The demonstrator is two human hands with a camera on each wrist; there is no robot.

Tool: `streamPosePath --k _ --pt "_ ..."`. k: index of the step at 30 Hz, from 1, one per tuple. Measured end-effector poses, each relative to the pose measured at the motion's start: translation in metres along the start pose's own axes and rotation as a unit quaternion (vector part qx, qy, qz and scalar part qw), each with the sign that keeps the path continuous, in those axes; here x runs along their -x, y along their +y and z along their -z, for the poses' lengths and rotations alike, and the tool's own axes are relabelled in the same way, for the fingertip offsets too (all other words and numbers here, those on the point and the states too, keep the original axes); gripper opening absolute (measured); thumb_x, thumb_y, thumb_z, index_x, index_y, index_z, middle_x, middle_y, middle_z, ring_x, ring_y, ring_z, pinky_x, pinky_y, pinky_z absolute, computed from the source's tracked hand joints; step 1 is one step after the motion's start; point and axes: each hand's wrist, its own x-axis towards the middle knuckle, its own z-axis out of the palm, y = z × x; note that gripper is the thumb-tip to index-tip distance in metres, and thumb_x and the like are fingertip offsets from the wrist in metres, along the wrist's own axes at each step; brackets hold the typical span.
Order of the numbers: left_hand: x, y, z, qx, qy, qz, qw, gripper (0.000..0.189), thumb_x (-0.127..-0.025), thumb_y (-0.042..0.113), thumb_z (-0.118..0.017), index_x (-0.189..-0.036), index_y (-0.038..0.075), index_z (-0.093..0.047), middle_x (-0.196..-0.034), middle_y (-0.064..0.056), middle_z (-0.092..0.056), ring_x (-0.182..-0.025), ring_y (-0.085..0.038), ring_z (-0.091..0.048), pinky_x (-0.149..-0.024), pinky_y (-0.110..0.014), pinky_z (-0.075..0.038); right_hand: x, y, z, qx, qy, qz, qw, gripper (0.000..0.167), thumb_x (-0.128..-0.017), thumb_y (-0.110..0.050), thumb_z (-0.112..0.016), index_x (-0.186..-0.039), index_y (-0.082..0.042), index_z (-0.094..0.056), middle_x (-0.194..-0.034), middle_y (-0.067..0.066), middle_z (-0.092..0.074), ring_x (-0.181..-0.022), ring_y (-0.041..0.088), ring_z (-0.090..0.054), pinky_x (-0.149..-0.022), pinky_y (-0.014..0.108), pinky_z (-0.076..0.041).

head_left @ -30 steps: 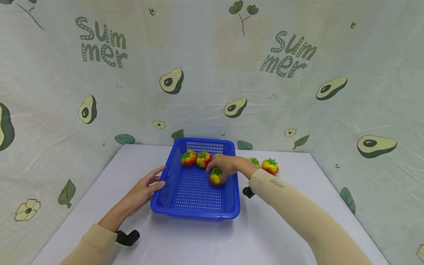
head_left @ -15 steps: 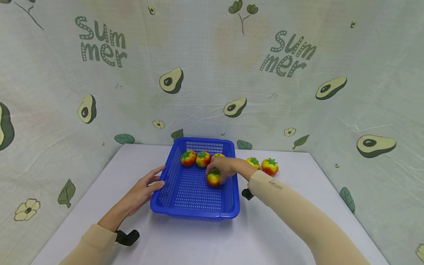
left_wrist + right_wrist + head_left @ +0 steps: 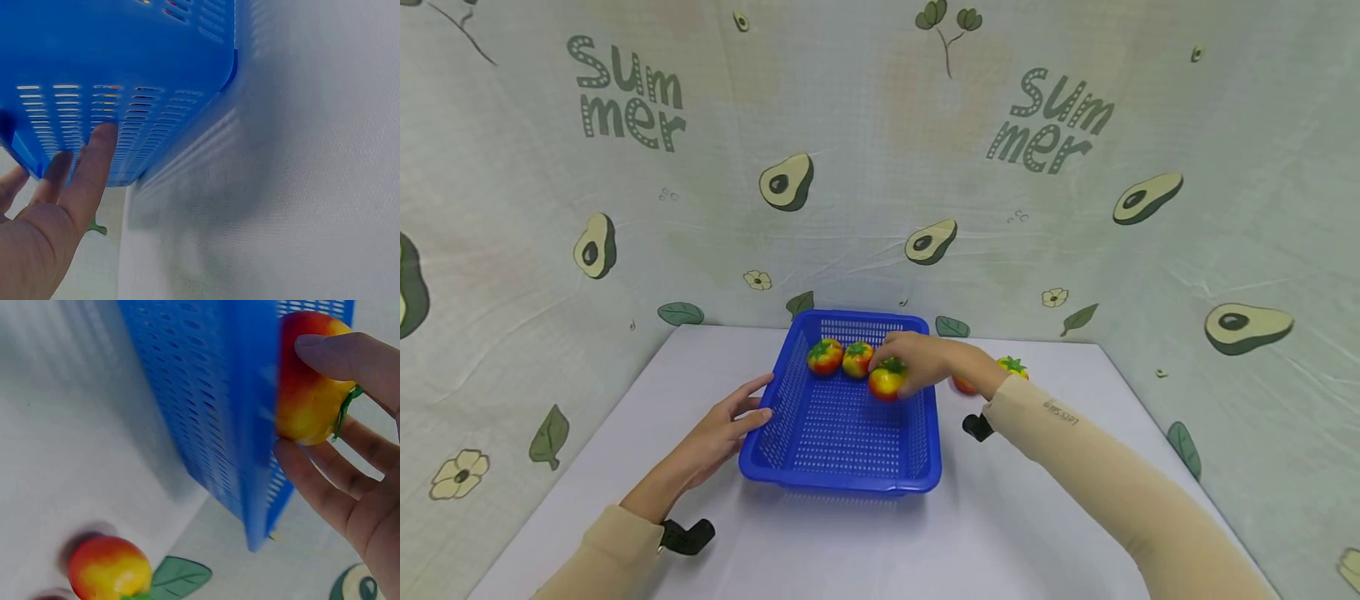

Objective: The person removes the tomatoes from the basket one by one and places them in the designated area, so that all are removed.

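Observation:
A blue plastic basket (image 3: pixel 842 485) with slotted walls stands on the table. My right hand (image 3: pixel 917 360) is over its right side, pinching a round red-and-yellow fruit with a green leafy top (image 3: pixel 887 383) between thumb and fingers. In the right wrist view this held fruit (image 3: pixel 312 381) shows just inside the basket's rim. Two similar fruits, a left one (image 3: pixel 825 358) and a right one (image 3: pixel 857 360), lie near the back of the basket. My left hand (image 3: pixel 726 429) touches the basket's left side, its fingers extended along the slotted wall (image 3: pixel 56 106).
Right of the basket, two more such fruits are on the table, one (image 3: pixel 964 386) mostly hidden by the right wrist, another (image 3: pixel 1013 367) partly behind it. A printed cloth (image 3: pixel 865 167) hangs behind the white table (image 3: pixel 820 550).
My right hand has moved the held fruit slightly toward the back of the basket, covering the fruit that showed behind it. The left hand and basket stay in place.

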Motion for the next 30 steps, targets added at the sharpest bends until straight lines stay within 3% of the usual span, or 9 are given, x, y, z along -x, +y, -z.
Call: streamPosePath --k 7,14,23,30 --pt "0.001 0.001 0.000 0.004 0.001 0.005 1.0000 0.073 -0.108 0.036 -0.062 -0.170 0.026 -0.024 -0.160 -0.027 -0.037 -0.140 -0.047 -0.051 -0.111 -0.059 -0.051 0.033 0.007 0.035 -0.005 0.047 0.005 0.9988 0.054 -0.090 -0.010 -0.081 -0.141 -0.018 -0.067 -0.140 0.010 -0.058 -0.130 0.030 -0.055 -0.109 0.049 -0.053" --pt "0.000 0.001 0.000 0.005 0.002 0.002 1.0000 0.074 -0.108 0.036 -0.063 -0.170 0.026 -0.024 -0.160 -0.027 -0.038 -0.138 -0.045 -0.053 -0.109 -0.058 -0.052 0.076 0.037 0.057 -0.004 0.093 -0.043 0.9948 0.053 -0.088 -0.009 -0.084 -0.139 -0.016 -0.069 -0.136 0.010 -0.061 -0.126 0.031 -0.058 -0.105 0.053 -0.055" --pt "0.002 0.000 0.001 0.005 -0.006 -0.003 1.0000 0.074 -0.108 0.036 -0.062 -0.170 0.026 -0.023 -0.160 -0.027 -0.037 -0.139 -0.046 -0.052 -0.110 -0.059 -0.052 0.128 0.091 0.056 0.009 0.125 -0.116 0.9852 0.048 -0.087 -0.007 -0.084 -0.133 -0.013 -0.072 -0.127 0.013 -0.063 -0.116 0.033 -0.060 -0.096 0.055 -0.059" --pt "0.002 0.000 0.001 0.009 -0.005 0.003 0.9999 0.074 -0.108 0.036 -0.063 -0.170 0.027 -0.024 -0.161 -0.027 -0.036 -0.139 -0.045 -0.053 -0.110 -0.057 -0.051 0.153 0.131 0.040 0.001 0.134 -0.181 0.9743 0.050 -0.084 -0.008 -0.086 -0.132 -0.010 -0.072 -0.127 0.018 -0.062 -0.117 0.039 -0.055 -0.095 0.060 -0.058"
